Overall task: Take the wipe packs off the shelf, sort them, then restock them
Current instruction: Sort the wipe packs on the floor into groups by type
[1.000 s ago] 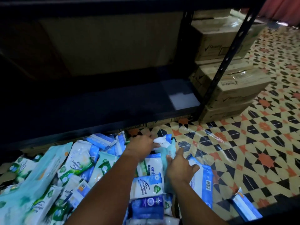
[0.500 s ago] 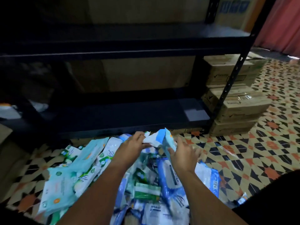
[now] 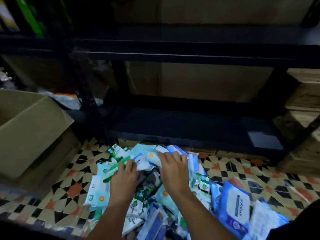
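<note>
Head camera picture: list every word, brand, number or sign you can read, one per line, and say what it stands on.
None can be read for certain.
Blue wipe pack: a dark line of print on its white label, too blurred to read.
Green and white wipe packs: logos and print, too small and blurred.
Cardboard box: no print visible.

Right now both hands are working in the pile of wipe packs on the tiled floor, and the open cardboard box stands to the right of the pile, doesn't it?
Not quite. The head view shows the open cardboard box to the left of the pile of wipe packs, not the right. The rest holds: the left hand and right hand are both in the pile on the tiled floor.
</note>
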### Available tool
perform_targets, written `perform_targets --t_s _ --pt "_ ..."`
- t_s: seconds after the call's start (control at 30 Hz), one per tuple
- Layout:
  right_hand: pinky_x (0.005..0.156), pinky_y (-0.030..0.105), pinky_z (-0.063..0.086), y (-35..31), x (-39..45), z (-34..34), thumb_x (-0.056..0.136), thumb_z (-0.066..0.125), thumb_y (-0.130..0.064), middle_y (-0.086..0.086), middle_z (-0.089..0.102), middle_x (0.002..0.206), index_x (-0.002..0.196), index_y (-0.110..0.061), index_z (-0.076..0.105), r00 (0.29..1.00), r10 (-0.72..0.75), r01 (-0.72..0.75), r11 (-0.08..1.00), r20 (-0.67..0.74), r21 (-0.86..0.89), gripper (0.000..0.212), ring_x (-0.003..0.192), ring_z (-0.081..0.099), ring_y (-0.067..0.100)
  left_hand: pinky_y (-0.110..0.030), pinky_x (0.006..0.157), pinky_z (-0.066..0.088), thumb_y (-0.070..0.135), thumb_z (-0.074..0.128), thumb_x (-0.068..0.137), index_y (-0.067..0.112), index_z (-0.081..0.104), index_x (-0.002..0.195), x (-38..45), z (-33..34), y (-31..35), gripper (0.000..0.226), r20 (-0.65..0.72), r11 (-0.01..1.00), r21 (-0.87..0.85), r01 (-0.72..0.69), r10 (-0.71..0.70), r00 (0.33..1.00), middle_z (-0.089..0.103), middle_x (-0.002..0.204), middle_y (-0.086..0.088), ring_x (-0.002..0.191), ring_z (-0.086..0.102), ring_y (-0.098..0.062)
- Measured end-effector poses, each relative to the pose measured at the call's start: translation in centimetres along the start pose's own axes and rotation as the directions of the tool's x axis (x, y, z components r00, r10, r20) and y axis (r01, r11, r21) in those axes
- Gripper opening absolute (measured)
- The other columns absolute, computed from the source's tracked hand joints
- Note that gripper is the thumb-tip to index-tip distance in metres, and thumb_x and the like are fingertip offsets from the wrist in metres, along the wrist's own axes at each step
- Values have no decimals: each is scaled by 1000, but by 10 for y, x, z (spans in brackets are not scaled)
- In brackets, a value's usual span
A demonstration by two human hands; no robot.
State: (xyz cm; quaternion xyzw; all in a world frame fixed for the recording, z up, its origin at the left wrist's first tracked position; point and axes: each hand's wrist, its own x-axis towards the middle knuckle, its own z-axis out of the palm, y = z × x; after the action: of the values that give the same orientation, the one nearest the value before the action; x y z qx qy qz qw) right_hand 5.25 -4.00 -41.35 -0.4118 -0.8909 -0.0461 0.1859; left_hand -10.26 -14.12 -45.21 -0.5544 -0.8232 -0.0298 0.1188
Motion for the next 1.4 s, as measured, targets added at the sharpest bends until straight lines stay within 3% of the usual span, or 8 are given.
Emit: perform_targets --t_s 0.2,0.47,0.7,0.8,0.93,1.03,1.23,1.4 --pt "92 54 45 -37 -28 57 56 93 -28 3 59 133 130 -30 58 931 -52 3 991 363 134 81 114 57 31 -53 85 42 79 56 73 15 71 99 -23 28 -14 70 158 997 -10 82 -79 984 60 113 -14 106 54 -40" --pt "120 52 -10 -29 -34 53 86 63 -30 -5 -33 163 156 -38 -18 797 -201 33 956 570 290 108 150 -26 26 -58 109 30 89 39 78 36 15 155 -32 38 -3 97 355 943 5 333 -313 881 2 168 -7 148 17 -38" --pt "125 45 8 41 -39 29 92 71 -34 -18 9 166 158 -44 17 865 -80 -291 724 495 626 86 152 0 6 -67 110 0 90 34 79 29 17 152 -25 23 0 96 374 896 30 444 -422 826 18 163 -12 147 21 -37" --pt "122 39 13 81 -61 30 96 67 -32 -8 25 162 157 -33 30 872 62 -362 750 486 554 71 152 11 14 -63 115 19 34 55 91 26 34 140 -31 19 -5 55 231 908 -183 376 -333 914 32 156 -9 143 31 -30" --pt "118 42 23 119 -95 37 98 62 -29 0 39 158 152 -28 41 825 252 -469 805 505 364 58 147 23 25 -55 103 37 -5 67 58 24 42 123 -36 14 -14 75 137 984 -118 133 -116 984 46 132 -7 123 47 -33" --pt "115 44 26 129 -113 39 100 55 -29 -4 34 159 153 -36 36 736 320 -510 842 596 177 56 147 21 26 -60 98 40 5 86 49 21 46 122 -42 21 -20 85 165 1000 -9 -26 27 986 50 131 -14 122 48 -39" --pt "111 50 35 120 -114 53 103 48 -25 -2 36 158 153 -37 34 683 238 -506 836 691 213 53 141 34 27 -63 116 14 66 59 83 34 9 155 -44 31 -25 93 440 919 -198 341 -228 868 6 164 -14 151 12 -34" --pt "92 46 51 120 -115 71 103 45 -17 8 40 155 152 -33 37 677 216 -576 751 704 323 52 92 46 16 -45 97 43 69 71 65 35 12 152 -38 29 -33 110 375 942 -104 318 -259 890 36 141 -10 123 41 -33"
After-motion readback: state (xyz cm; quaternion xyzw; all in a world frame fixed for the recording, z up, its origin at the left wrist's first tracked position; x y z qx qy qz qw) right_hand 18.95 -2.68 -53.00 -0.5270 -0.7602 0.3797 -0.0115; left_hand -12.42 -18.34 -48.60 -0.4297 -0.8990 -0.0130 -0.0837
